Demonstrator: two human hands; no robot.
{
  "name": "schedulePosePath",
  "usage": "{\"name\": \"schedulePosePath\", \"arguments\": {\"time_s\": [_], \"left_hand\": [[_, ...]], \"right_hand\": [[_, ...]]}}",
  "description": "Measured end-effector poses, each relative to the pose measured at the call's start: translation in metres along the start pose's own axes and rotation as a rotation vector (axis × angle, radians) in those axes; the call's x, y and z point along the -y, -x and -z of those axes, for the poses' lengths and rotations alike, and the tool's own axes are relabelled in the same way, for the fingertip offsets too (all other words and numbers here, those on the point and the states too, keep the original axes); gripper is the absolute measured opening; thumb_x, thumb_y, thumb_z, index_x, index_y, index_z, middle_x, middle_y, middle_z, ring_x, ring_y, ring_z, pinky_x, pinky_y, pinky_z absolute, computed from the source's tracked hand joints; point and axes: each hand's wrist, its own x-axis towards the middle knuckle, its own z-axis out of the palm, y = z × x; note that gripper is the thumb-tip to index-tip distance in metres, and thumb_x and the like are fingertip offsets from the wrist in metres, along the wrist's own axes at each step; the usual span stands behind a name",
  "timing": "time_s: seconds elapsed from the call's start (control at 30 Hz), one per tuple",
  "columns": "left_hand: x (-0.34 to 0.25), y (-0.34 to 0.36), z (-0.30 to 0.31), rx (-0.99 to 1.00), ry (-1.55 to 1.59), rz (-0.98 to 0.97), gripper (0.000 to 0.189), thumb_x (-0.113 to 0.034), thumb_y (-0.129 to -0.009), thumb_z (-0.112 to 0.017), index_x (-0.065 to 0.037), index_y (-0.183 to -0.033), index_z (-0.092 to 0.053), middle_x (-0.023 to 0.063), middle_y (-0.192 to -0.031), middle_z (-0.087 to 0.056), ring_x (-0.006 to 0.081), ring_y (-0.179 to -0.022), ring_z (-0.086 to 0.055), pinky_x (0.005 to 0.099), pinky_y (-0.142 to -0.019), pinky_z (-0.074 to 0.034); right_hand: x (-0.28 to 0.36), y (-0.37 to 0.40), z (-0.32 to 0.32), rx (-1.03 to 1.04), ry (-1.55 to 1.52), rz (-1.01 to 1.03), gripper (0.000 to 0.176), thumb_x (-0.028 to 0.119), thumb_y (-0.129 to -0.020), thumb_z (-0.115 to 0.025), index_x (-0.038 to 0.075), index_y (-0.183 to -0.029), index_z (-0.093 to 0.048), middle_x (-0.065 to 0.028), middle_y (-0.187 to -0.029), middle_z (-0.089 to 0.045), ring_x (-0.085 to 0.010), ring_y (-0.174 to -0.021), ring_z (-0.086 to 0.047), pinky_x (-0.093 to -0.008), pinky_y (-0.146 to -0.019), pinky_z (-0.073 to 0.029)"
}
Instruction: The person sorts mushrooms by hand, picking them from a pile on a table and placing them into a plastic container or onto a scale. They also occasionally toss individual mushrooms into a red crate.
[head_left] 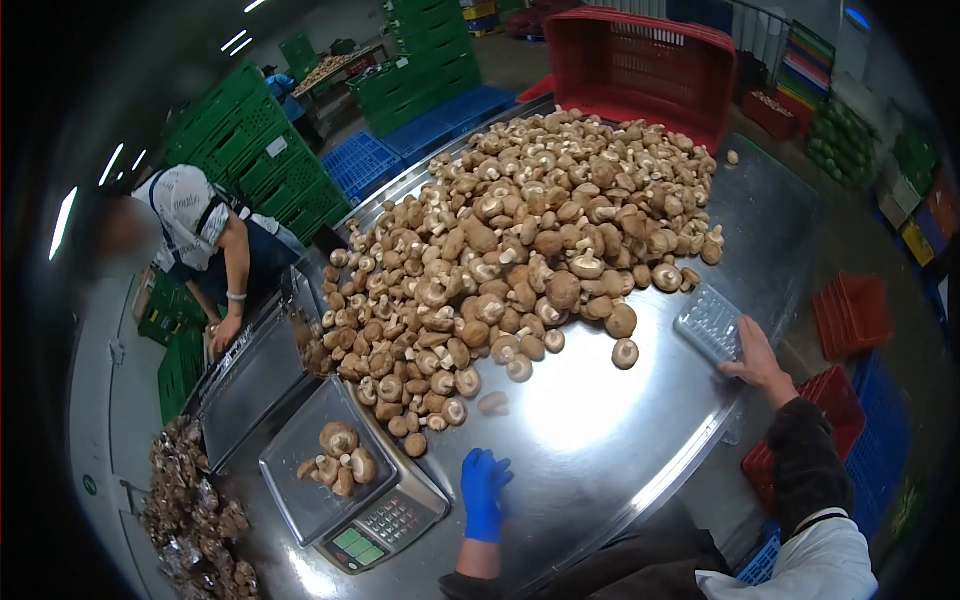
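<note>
My left hand [483,492], in a blue glove, rests low over the steel table, just right of the scale [400,510]; its fingers are slightly curled and apart, with nothing visible in them. Several mushrooms [340,462] lie on the scale's pan. My bare right hand [757,357] is at the right table edge, thumb and fingers spread against the near end of a pale plastic tray stack [712,325]. A large heap of brown mushrooms [530,230] covers the table's middle and far part.
A red crate [640,65] lies tipped behind the heap. At the left, a co-worker [200,225] bends beside green crates [240,140]. Packed bags [195,510] stand at the lower left. Red baskets [850,315] are beyond the right edge.
</note>
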Motion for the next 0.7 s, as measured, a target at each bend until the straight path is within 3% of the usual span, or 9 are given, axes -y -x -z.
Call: {"name": "schedulePosePath", "arguments": {"time_s": [0.17,0.3,0.5,0.57,0.63,0.7], "left_hand": [[0.002,0.004,-0.012,-0.023,-0.066,0.014,0.056,-0.019,-0.09,-0.061,0.002,-0.136,-0.038,0.0171,-0.121,-0.055,0.0336,-0.099,-0.064,0.0424,-0.081,-0.054],[0.004,0.01,-0.041,0.014,-0.082,0.008,0.054,-0.019,-0.09,-0.061,0.0,-0.136,-0.039,0.016,-0.121,-0.055,0.0309,-0.095,-0.064,0.0393,-0.079,-0.054],[0.002,0.025,-0.097,0.236,-0.188,-0.092,0.059,-0.018,-0.089,-0.062,0.0,-0.139,-0.037,0.0173,-0.127,-0.055,0.0282,-0.1,-0.064,0.0364,-0.082,-0.053],[0.001,0.032,-0.109,0.284,-0.236,-0.137,0.06,-0.018,-0.088,-0.063,0.0,-0.14,-0.037,0.0168,-0.129,-0.054,0.0269,-0.102,-0.063,0.0352,-0.082,-0.053],[-0.014,0.042,-0.125,0.412,-0.6,-0.528,0.055,-0.02,-0.09,-0.063,-0.003,-0.138,-0.043,0.0119,-0.128,-0.054,0.0221,-0.102,-0.062,0.0321,-0.085,-0.05],[-0.028,0.045,-0.14,0.482,-0.704,-0.622,0.051,-0.021,-0.091,-0.063,-0.002,-0.135,-0.045,0.013,-0.125,-0.056,0.0218,-0.1,-0.063,0.0314,-0.082,-0.051]], "right_hand": [[0.007,-0.015,-0.004,-0.03,-0.17,-0.096,0.108,0.033,-0.054,-0.089,-0.007,-0.138,-0.035,-0.0243,-0.138,-0.042,-0.0387,-0.132,-0.037,-0.0411,-0.112,-0.029],[0.023,-0.014,0.002,-0.051,-0.126,-0.152,0.11,0.034,-0.052,-0.09,-0.004,-0.139,-0.035,-0.0227,-0.138,-0.043,-0.0387,-0.132,-0.037,-0.04,-0.113,-0.029],[0.048,0.008,0.017,-0.355,-0.173,0.021,0.093,0.023,-0.051,-0.087,-0.002,-0.129,-0.044,-0.0216,-0.118,-0.052,-0.0393,-0.114,-0.048,-0.0439,-0.103,-0.037],[0.075,0.031,0.039,-0.186,-0.356,0.134,0.089,0.03,-0.061,-0.085,-0.001,-0.134,-0.044,-0.0221,-0.124,-0.052,-0.038,-0.118,-0.048,-0.0428,-0.105,-0.037],[0.097,0.055,0.024,0.202,-0.544,0.284,0.087,0.041,-0.072,-0.078,0.001,-0.139,-0.042,-0.021,-0.131,-0.052,-0.035,-0.123,-0.049,-0.0421,-0.106,-0.039],[0.132,0.074,0.039,0.846,-0.849,0.333,0.067,0.041,-0.087,-0.063,0.001,-0.138,-0.045,-0.0228,-0.139,-0.048,-0.0324,-0.122,-0.053,-0.0421,-0.104,-0.041]]}}
